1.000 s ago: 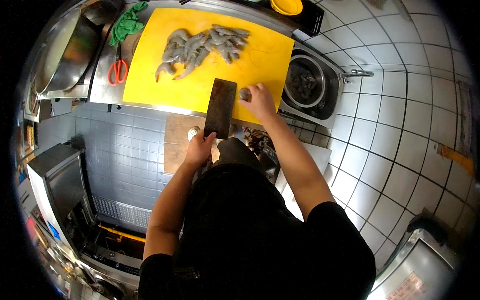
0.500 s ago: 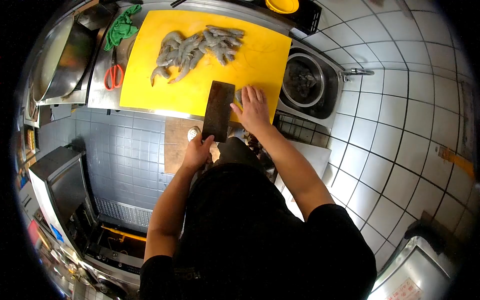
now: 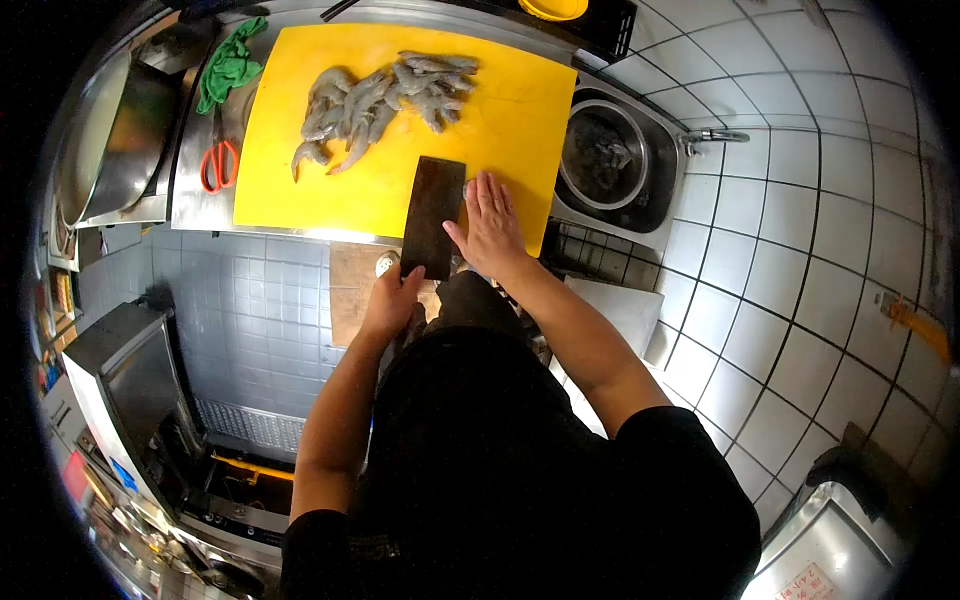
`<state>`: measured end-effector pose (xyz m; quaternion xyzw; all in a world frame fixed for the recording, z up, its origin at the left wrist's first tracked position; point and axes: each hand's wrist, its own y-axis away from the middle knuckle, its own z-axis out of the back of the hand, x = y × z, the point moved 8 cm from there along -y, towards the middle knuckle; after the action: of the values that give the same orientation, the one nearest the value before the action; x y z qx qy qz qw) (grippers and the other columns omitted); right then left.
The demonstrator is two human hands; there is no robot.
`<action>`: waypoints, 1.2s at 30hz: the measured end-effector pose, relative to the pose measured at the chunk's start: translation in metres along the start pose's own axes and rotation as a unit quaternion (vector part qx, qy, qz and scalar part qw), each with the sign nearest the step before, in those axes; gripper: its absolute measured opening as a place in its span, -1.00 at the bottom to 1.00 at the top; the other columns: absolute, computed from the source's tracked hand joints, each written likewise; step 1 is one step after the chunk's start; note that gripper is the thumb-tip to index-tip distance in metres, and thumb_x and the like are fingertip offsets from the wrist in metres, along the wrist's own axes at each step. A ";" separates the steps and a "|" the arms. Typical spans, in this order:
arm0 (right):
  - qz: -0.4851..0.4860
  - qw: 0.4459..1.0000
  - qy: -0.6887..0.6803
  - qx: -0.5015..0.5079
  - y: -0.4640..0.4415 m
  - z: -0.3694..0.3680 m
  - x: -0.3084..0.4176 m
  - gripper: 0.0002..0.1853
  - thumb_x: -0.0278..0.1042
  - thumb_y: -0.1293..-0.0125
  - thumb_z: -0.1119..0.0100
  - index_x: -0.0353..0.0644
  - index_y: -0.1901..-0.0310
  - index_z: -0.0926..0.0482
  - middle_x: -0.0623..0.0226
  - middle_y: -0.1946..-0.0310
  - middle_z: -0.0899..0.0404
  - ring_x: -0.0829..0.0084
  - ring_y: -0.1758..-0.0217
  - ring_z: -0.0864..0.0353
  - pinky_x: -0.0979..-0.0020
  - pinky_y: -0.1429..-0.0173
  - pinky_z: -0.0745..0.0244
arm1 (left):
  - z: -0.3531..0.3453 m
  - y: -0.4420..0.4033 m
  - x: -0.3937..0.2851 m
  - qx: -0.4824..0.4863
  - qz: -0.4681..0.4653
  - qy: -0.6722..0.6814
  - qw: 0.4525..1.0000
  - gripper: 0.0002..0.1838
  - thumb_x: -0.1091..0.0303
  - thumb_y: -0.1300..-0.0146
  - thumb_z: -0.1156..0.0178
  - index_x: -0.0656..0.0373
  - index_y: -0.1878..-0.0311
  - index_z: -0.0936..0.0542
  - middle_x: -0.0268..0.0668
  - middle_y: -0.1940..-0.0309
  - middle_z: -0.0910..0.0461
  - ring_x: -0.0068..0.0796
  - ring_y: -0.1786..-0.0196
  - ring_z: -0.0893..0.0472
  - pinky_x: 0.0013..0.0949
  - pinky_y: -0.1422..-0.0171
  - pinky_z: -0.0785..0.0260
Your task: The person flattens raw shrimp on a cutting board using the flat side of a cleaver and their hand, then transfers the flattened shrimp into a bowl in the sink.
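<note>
A broad dark cleaver is held by its handle in my left hand, the blade lying over the front edge of the yellow cutting board. Just right of the blade, my right hand lies flat with its fingers stretched out. Its thumb reaches to the blade's right edge. A small grey bit of a shrimp shows between the blade and the fingertips; the palm hides the rest. Farther back on the board is a pile of grey shrimp.
Red-handled scissors and a green cloth lie left of the board. A large metal wok stands at far left. Right of the board, a sink holds a round bowl with dark contents.
My right hand has gone from pinching a shrimp to lying flat over it, and has moved slightly left against the cleaver. The board and shrimp pile sit a little farther left in view.
</note>
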<state>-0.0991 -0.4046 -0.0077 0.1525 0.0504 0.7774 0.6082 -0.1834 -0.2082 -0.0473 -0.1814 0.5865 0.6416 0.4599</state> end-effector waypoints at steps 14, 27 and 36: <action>0.025 1.000 0.001 -0.009 0.002 -0.006 -0.006 -0.05 0.30 -0.63 0.17 -0.49 -0.63 -0.01 -0.22 -0.70 0.11 -0.08 -0.79 0.16 -0.01 -0.81 0.25 | 0.001 -0.008 0.007 -0.010 -0.026 -0.030 0.999 -0.56 0.10 -0.48 -0.29 0.43 0.13 -0.58 0.22 0.30 -0.71 0.23 0.18 -0.75 0.06 0.11 -0.54; 0.034 0.998 -0.032 -0.028 0.006 -0.006 -0.008 -0.06 0.27 -0.63 0.13 -0.48 -0.63 -0.01 -0.23 -0.70 0.13 -0.09 -0.79 0.17 -0.03 -0.80 0.24 | -0.001 0.003 0.005 0.026 0.009 -0.079 0.996 -0.58 0.12 -0.48 -0.30 0.40 0.10 -0.59 0.23 0.31 -0.71 0.18 0.22 -0.75 0.02 0.13 -0.54; 0.046 0.997 0.020 -0.057 0.009 0.007 -0.001 -0.14 0.23 -0.62 0.05 -0.35 -0.64 -0.10 -0.13 -0.69 0.05 -0.12 -0.77 0.14 -0.17 -0.78 0.28 | 0.045 0.025 -0.001 -0.015 0.092 -0.017 0.996 -0.65 0.11 -0.49 -0.28 0.28 0.07 -0.61 -0.11 0.54 -0.64 -0.29 0.53 -0.69 -0.19 0.45 -0.49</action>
<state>-0.1056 -0.4087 0.0014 0.1042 0.0110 0.8089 0.5785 -0.1891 -0.1649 -0.0206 -0.1229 0.5829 0.6928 0.4064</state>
